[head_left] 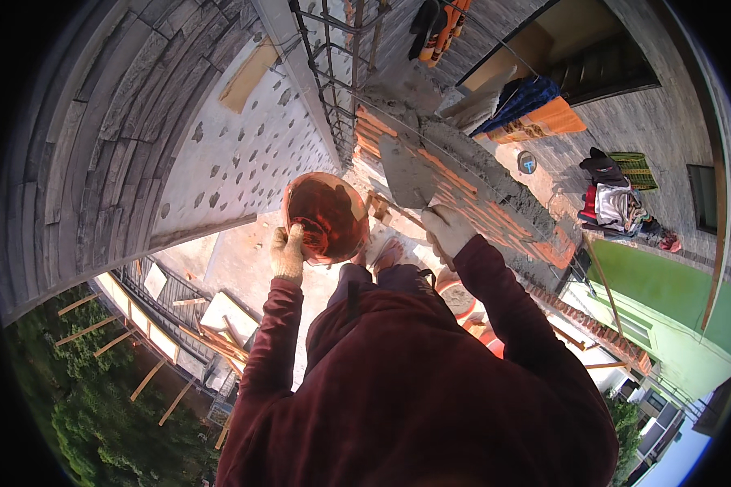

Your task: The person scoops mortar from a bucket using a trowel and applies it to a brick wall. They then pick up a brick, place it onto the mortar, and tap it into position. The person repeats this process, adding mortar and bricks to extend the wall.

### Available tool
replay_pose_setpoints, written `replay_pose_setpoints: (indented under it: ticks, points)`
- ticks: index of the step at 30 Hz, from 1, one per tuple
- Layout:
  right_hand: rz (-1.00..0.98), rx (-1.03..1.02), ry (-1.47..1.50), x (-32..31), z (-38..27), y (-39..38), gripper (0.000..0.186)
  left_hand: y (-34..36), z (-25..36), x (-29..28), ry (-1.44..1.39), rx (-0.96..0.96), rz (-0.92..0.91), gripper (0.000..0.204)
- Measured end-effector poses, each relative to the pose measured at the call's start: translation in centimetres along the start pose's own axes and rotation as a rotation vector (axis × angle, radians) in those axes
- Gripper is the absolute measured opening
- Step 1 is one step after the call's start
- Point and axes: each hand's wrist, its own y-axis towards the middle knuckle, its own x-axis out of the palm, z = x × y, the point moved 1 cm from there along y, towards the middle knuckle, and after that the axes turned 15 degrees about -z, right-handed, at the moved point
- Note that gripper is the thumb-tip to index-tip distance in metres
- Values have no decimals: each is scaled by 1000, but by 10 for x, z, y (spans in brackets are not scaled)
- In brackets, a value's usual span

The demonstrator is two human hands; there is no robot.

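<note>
My left hand (287, 253), in a pale knitted glove, grips the rim of a round reddish plastic bowl (333, 213) that is tipped toward me, its inside stained and wet-looking. My right hand (447, 234), also gloved, is closed on the handle of a pointed metal trowel (404, 174). The trowel's grey blade is over or against a brick wall (455, 174) smeared with grey mortar; I cannot tell whether it touches. My bare feet (390, 252) show below, between the bowl and my right hand.
Vertical rebar (325, 65) stands ahead. A speckled white wall (227, 154) rises at left. Orange tubs (459, 299) stand by my legs. Timber scraps (227, 341) lie at lower left, near an edge above trees. Cloths (528, 122) and laundry (613, 207) hang at right.
</note>
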Motion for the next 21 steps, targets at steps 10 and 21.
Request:
replay_pose_setpoints:
  ticks: [10,21]
  points:
    - [285,-158,-275,-6,1,114,55,-1,-4,-25,152,-63,-64,28]
    - [254,-114,-167,12,-28,110,59,-19,0,-19,56,-117,-105,28]
